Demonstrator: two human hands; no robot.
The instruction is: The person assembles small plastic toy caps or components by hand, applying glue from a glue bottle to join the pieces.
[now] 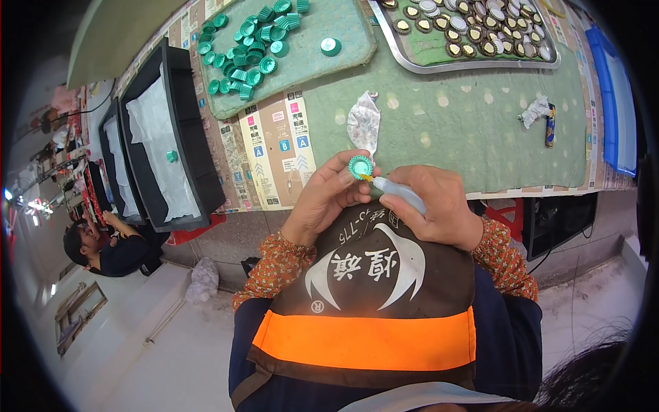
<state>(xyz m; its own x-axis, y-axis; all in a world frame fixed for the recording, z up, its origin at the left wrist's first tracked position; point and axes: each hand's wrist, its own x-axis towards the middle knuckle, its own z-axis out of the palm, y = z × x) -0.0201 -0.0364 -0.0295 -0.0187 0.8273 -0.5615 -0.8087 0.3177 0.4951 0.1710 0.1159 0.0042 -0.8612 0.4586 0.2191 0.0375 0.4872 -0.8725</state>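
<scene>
Between the fingertips of my left hand (328, 191) is a small green fluted cup (360, 167), its open side showing. My right hand (439, 202) is wrapped round a translucent squeeze bottle (403, 194). The bottle's yellow tip (367, 178) meets the cup's lower rim; whether anything flows out is too small to tell. Just beyond the cup, a crumpled white cloth (364, 123) lies on the green mat (439, 130). Farther left, many similar green cups (250, 51) are heaped on a pale green board (309, 65), with one green cup (330, 47) apart from the heap.
A metal tray (480, 69) of brown-rimmed pieces stands at the far right. A small yellow-and-dark tube (550, 127) and crumpled tissue (535, 111) lie on the mat. At left, a black bin (175, 89) lined with white holds one green cup (171, 156). Another person (113, 247) is beyond it.
</scene>
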